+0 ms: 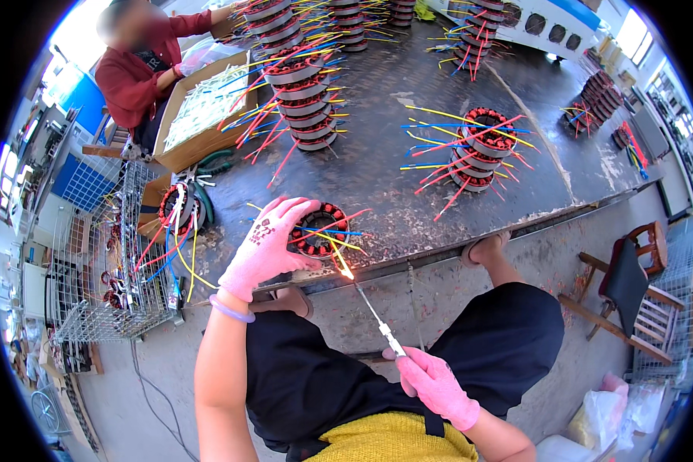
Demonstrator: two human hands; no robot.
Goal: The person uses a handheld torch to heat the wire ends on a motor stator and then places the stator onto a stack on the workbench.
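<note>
My left hand (266,250), in a pink glove, grips the left side of a motor stator (337,217) at the table's near edge. The stator is a ring with red windings, and red, blue and yellow wires stick out of it. In my right hand (437,389), also gloved in pink, is a slim torch (391,337) with a white body and a long thin metal tube. A bright orange flame (346,272) burns at the tube's tip, touching or very near the yellow wire ends. My left fingers partly hide the stator's far left side.
Stacked stators (304,96) with wires jutting out stand on the dark worktable (393,77), with a shorter stack (477,158) to the right. Pliers (212,163) and another stator (175,208) lie left, by a wire basket (85,269). A co-worker (135,77) sits behind a cardboard box (208,104) of white sleeves.
</note>
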